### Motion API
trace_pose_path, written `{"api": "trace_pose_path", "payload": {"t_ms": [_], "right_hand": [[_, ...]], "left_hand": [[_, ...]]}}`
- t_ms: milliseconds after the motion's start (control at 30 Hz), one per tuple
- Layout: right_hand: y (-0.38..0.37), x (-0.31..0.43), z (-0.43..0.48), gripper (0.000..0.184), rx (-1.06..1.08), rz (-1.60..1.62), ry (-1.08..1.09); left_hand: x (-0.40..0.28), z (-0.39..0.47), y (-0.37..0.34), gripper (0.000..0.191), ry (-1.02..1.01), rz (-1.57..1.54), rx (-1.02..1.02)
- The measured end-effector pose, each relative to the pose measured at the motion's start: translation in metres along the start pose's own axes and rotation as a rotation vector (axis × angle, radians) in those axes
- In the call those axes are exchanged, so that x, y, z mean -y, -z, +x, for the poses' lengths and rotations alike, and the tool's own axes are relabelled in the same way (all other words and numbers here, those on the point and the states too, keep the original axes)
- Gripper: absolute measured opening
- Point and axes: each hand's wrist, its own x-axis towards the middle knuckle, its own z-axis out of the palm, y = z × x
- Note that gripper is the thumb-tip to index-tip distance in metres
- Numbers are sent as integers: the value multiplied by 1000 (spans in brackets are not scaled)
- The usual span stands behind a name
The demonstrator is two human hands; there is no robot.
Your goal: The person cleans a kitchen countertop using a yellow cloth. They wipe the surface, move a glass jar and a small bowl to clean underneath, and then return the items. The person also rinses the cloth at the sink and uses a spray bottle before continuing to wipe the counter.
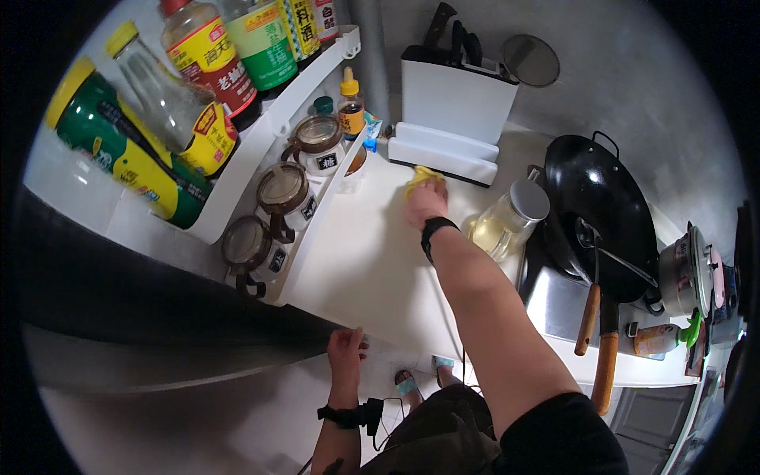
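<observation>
My right hand (pixel 428 202) presses a crumpled yellow cloth (pixel 423 176) onto the white countertop (pixel 362 261), close to the front base of a white knife block (pixel 457 104). Part of the cloth is hidden under the palm and fingers. Just right of that wrist stands a glass oil jug (pixel 504 222) with a grey lid and pale yellow liquid inside. My left hand (pixel 347 350) hangs by the counter's front edge, its fingers loosely bent and nothing visible in them.
Lidded seasoning jars (pixel 285 196) line a low white rack on the left, below sauce bottles (pixel 208 59) on an upper shelf. A small dropper bottle (pixel 351 110) is behind the jars. To the right, a black wok (pixel 599 196) holds ladles, its wooden handle (pixel 604 374) jutting past the counter.
</observation>
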Motion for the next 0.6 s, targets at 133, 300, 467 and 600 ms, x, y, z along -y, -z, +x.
{"api": "trace_pose_path", "payload": {"t_ms": [133, 300, 467, 600], "right_hand": [[9, -14, -40, 53, 12, -68, 19], [15, -8, -107, 55, 20, -131, 215], [8, 38, -119, 47, 27, -145, 396], [-4, 95, -96, 44, -11, -168, 600]], "left_hand": [[1, 4, 0, 24, 51, -33, 17], [1, 4, -1, 24, 42, -38, 7], [2, 6, -1, 24, 53, -83, 21], [8, 6, 1, 23, 87, -144, 28]]}}
